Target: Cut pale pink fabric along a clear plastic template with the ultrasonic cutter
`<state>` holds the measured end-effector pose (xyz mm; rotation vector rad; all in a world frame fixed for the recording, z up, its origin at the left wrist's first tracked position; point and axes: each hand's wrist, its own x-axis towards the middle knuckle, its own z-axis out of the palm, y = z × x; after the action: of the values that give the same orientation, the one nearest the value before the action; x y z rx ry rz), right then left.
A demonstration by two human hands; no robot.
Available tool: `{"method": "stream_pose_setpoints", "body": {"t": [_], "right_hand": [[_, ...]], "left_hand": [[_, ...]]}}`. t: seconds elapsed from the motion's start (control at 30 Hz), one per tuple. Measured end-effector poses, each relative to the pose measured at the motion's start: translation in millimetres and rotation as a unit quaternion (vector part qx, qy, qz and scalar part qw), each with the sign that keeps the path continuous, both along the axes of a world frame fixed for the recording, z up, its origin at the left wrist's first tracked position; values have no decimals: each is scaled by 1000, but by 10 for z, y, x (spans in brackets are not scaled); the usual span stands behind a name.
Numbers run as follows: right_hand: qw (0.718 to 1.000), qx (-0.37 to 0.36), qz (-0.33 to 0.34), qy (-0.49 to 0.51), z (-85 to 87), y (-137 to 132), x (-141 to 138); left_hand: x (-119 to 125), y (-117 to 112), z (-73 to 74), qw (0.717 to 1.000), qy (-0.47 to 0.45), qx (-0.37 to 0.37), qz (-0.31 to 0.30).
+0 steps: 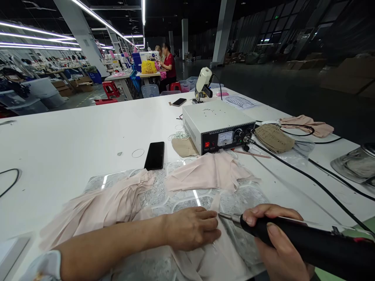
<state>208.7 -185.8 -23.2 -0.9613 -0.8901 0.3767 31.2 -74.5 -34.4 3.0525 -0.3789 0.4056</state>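
Observation:
My left hand (195, 228) lies palm down on a pale pink fabric piece (227, 249), its fingers together and slightly bent, pressing the cloth onto a glossy grey patterned board (246, 203). My right hand (277, 230) is wrapped round a black corded ultrasonic cutter (310, 242). Its thin metal tip points left and reaches the cloth just beside my left fingertips. Whether the tip touches the cloth, I cannot tell. To the left, a fanned stack of pink fabric pieces (99, 207) is partly hidden by my forearm. Another pink pile (208, 171) lies beyond my hands.
A control box (215, 127) with a meter and lit red switch stands behind, a black cable (304, 177) running from it at right. A black phone (155, 155), beige pads (275, 137), a glass jar (356, 164) and a small cutting machine (202, 84) share the white table.

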Motion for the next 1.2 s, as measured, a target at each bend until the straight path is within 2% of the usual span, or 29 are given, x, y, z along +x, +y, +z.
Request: {"method": "stream_pose_setpoints", "body": {"t": [0.1, 0.4, 0.57, 0.63, 0.77, 0.9, 0.97, 1.07, 1.2], "right_hand": [[1000, 0, 2, 1, -26, 20, 3], [998, -22, -11, -51, 48, 30, -18], [999, -2, -10, 41, -37, -26, 30], [996, 3, -29, 79, -46, -67, 72], [985, -5, -84, 149, -6, -163, 143], [963, -36, -137, 231, -15, -279, 194], [960, -52, -130, 241, -85, -342, 249], [974, -80, -94, 192, -268, -421, 387], [972, -124, -26, 200, -577, -514, 605]], "left_hand": [[-1, 1, -8, 1000, 4, 5, 3], [-5, 1, -18, 1000, 12, -7, 4], [-39, 7, -9, 998, 7, -60, 9], [-100, 1, 16, 994, 1, -101, 42], [-271, -70, 105, 966, 15, -172, 194], [-345, -219, 179, 936, 93, -183, 286], [-307, -297, 188, 925, 130, -164, 318], [-183, -382, 159, 904, 167, -148, 363], [-22, -395, 89, 886, 178, -197, 380]]}}
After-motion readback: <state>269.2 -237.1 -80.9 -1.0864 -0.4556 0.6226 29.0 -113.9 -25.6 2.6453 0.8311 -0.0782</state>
